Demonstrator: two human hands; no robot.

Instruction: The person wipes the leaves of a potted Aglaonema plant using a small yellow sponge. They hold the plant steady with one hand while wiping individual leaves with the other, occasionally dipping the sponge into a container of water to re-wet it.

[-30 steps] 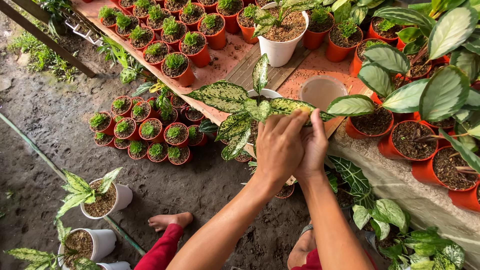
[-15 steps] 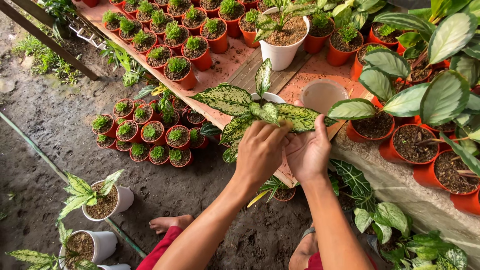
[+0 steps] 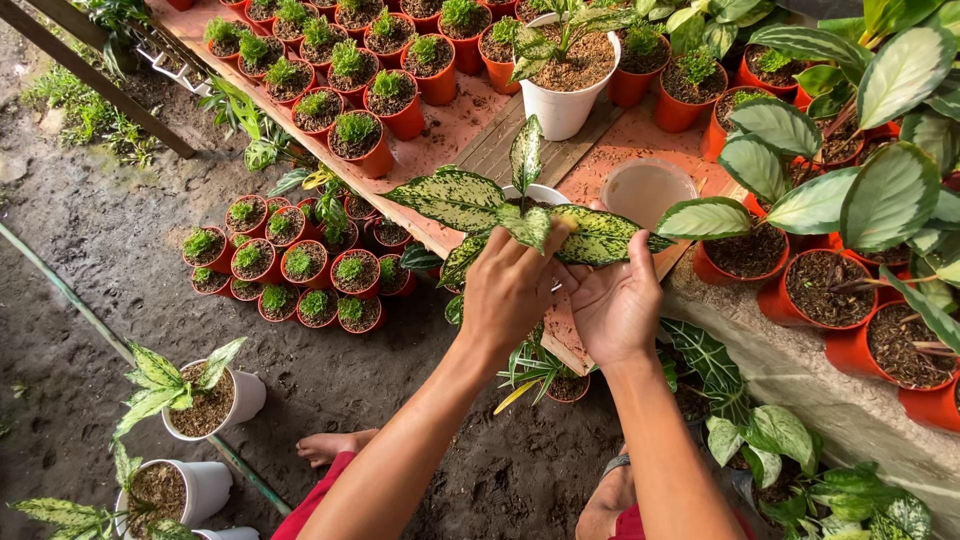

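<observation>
A plant with speckled green-and-cream leaves grows in a white pot at the front edge of a wooden bench. My left hand and my right hand both wrap around that pot from the near side, hiding most of it. The leaves spread above and to the left of my fingers. An empty clear plastic cup stands on the bench just beyond my right hand.
Rows of small orange pots with green plants fill the bench and the ground. A larger white pot stands behind. Big-leaved plants in orange pots crowd the right. White potted plants and a hose lie lower left.
Both hands have lifted the speckled plant's pot up toward the bench edge, and the view has shifted slightly downward over the bench.
</observation>
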